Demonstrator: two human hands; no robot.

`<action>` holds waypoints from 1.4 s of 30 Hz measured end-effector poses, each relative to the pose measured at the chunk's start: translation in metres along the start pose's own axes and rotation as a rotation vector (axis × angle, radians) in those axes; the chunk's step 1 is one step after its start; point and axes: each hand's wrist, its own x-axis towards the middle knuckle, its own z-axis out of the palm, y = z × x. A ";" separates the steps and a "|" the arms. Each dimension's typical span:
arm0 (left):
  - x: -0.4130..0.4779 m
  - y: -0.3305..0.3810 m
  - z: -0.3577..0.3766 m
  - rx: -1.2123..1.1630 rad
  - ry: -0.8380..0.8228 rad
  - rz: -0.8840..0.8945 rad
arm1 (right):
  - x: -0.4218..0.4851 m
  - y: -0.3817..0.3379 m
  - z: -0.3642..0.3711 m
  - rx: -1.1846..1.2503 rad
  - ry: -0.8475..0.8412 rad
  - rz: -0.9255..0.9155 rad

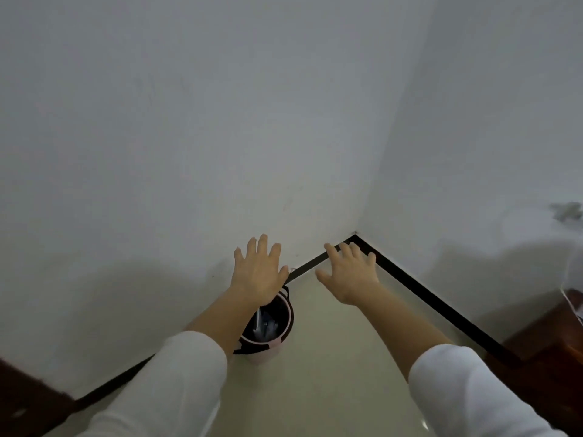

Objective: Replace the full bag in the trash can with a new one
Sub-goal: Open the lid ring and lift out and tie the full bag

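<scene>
A small pink trash can (266, 354) stands on the floor against the left wall, lined with a black bag (282, 313) that folds over its rim. Pale and bluish rubbish (266, 326) shows inside. My left hand (258, 272) is stretched out flat above the can's far edge, fingers spread, holding nothing; my forearm hides the can's left side. My right hand (350, 275) hovers to the right of the can over the bare floor, fingers apart and empty. Both sleeves are white.
Two white walls meet in a corner (355, 234), with a black baseboard strip (441, 304) along the floor. Dark wooden furniture (549, 348) stands at the right edge and another dark piece (28, 402) at the lower left. The floor (331, 373) is pale tile.
</scene>
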 end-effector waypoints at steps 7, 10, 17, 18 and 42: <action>0.087 -0.004 0.101 -0.040 -0.088 -0.263 | 0.138 0.020 0.089 -0.004 -0.116 -0.231; 0.107 0.003 0.168 -0.138 -0.107 -0.434 | 0.183 0.032 0.148 -0.038 -0.211 -0.337; 0.102 0.008 0.336 -0.224 -0.267 -0.708 | 0.241 0.036 0.313 -0.108 -0.424 -0.535; 0.102 0.005 0.360 -0.240 -0.270 -0.738 | 0.249 0.032 0.336 -0.110 -0.438 -0.557; 0.168 -0.076 0.662 -1.185 0.761 -1.428 | 0.311 -0.025 0.662 0.297 -0.095 -1.276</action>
